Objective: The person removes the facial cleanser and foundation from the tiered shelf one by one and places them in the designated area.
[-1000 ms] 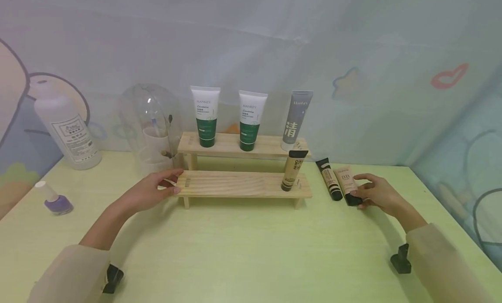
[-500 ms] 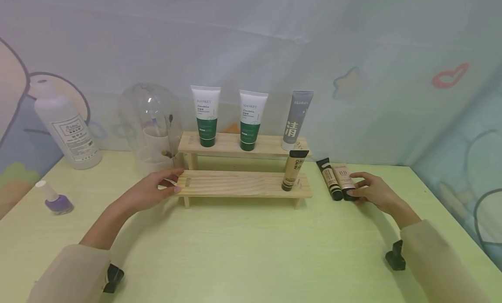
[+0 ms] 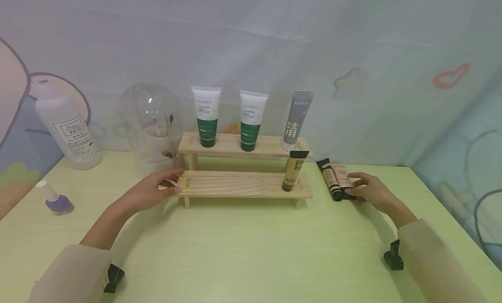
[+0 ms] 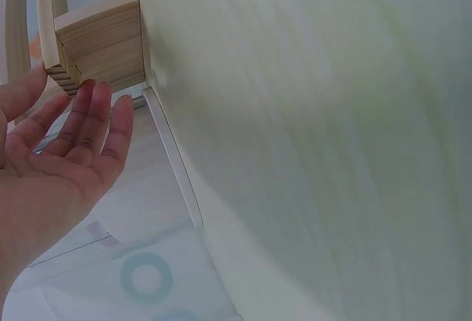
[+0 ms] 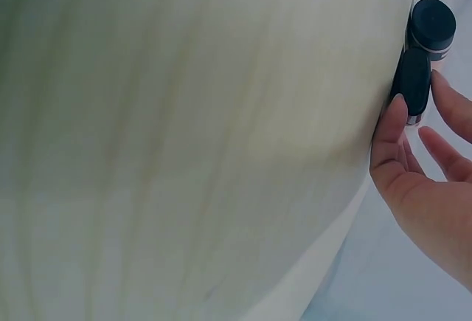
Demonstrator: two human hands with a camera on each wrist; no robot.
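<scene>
At the left end of the lower step of a wooden display rack (image 3: 231,184), my left hand (image 3: 150,190) grips the board between thumb and fingers. The left wrist view shows these fingertips against the board's end (image 4: 103,37). To the right of the rack, my right hand (image 3: 372,192) holds a beige BB cream tube (image 3: 342,174) by its sides near the black cap (image 5: 414,81). This tube lies flat beside a gold-and-black tube (image 3: 330,180); in the right wrist view their caps appear to touch. Another gold-and-black tube (image 3: 292,172) stands on the lower step's right end.
Two white-and-green tubes (image 3: 206,116) and a grey tube (image 3: 298,120) stand on the upper step. A clear domed holder (image 3: 150,133) is left of the rack. Farther left are a white bottle (image 3: 66,124) and a purple nail polish bottle (image 3: 59,203). A printed curtain hangs behind.
My right hand has slid the BB cream tube left and slightly back, up against the lying gold-and-black tube. My left hand has stayed on the rack.
</scene>
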